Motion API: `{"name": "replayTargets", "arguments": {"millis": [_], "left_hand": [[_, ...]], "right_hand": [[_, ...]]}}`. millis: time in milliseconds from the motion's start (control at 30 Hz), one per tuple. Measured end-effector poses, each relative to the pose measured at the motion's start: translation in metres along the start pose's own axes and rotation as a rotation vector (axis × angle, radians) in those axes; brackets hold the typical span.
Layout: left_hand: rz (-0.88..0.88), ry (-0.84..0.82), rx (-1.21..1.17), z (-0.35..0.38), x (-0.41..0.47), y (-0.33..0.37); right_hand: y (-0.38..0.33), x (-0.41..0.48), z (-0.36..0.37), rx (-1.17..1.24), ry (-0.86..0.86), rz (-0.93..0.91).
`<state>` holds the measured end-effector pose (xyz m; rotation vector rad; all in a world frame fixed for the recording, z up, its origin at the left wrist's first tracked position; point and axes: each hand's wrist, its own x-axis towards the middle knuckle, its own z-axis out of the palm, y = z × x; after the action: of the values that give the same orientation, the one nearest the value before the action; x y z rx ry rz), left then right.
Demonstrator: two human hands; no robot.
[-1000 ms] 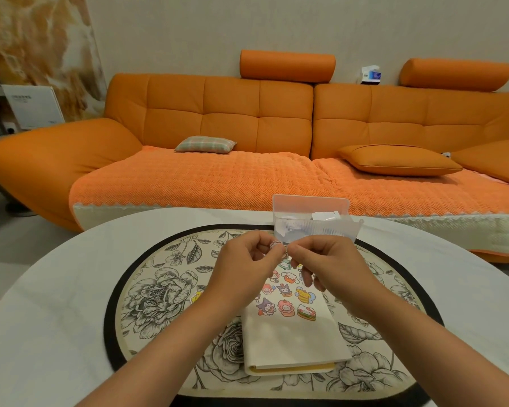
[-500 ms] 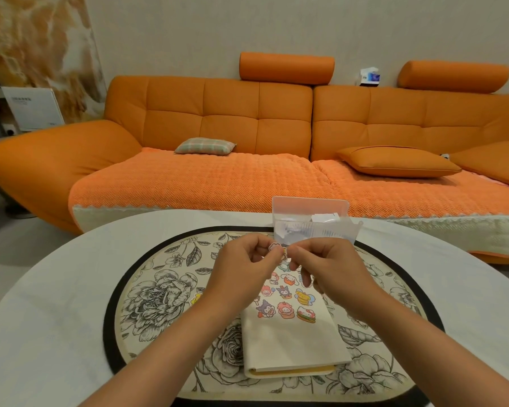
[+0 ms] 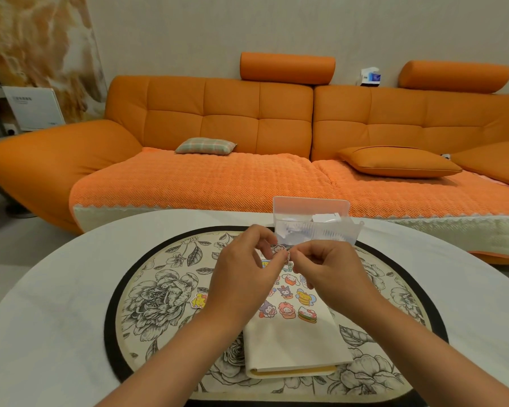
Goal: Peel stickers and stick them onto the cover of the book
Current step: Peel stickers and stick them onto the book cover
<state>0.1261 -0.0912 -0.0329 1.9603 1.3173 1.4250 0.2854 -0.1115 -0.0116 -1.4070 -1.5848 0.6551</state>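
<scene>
- Step in hand: peeling. Left hand (image 3: 241, 277) and right hand (image 3: 332, 274) meet at centre frame. Both grips are closed, with thumb and fingertips pinched on one small pinkish cartoon sticker (image 3: 279, 249).
- Too small to tell whether the backing has split off yet. It looks like the right fingertips are working an edge.
- To do it well: steady the body with the left grip and lift one corner with a right nail. Peel low and slow so it doesn't curl or tear, and keep the adhesive off the skin.
- Target: cream cloth-covered book (image 3: 300, 345), closed and flat on the round floral-print mat (image 3: 159, 295), lower centre.
- Colourful cartoon stickers (image 3: 287, 309) already sit in rows on its far half; the near half is bare. Set the next one beside the lowest row without overlap, then press from the middle outward.
- Around: clear plastic box (image 3: 312, 212) holding paper scraps, just behind the hands at the mat's far edge. One loose yellow sticker (image 3: 199, 299) lies on the mat left of the book, beside the left wrist.
- White oval worktop (image 3: 41, 304) carries everything. The orange sofa (image 3: 218, 118) across the upper frame is irrelevant.
- In the way: the hands hide the cover's far end, so free spots there can't be judged. The box is near the knuckles and could be nudged on a forward move.
</scene>
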Motion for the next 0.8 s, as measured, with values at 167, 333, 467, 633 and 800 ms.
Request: {"name": "replayTargets", "arguments": {"millis": [167,333,467,633,800], "left_hand": [[-0.19,-0.086,-0.204,0.0014,0.0001,0.0015],[-0.34,-0.122,-0.399,0.0022,-0.0005,0.0044],[-0.398,-0.16,-0.473,0.0022,0.0005,0.006],[-0.445,-0.177,-0.478,0.0055,0.0009,0.0051],[-0.454,-0.206,-0.482,0.0082,0.0001,0.0044]], "right_hand": [[-0.001,0.0003,-0.001,0.023,0.007,0.026],[-0.0006,0.0007,-0.0012,0.04,0.022,0.033],[0.0,0.0012,-0.0021,0.044,0.038,0.035],[-0.0004,0.002,-0.0026,0.054,0.051,0.045],[-0.0001,0.001,-0.0027,0.038,0.034,0.023]]}}
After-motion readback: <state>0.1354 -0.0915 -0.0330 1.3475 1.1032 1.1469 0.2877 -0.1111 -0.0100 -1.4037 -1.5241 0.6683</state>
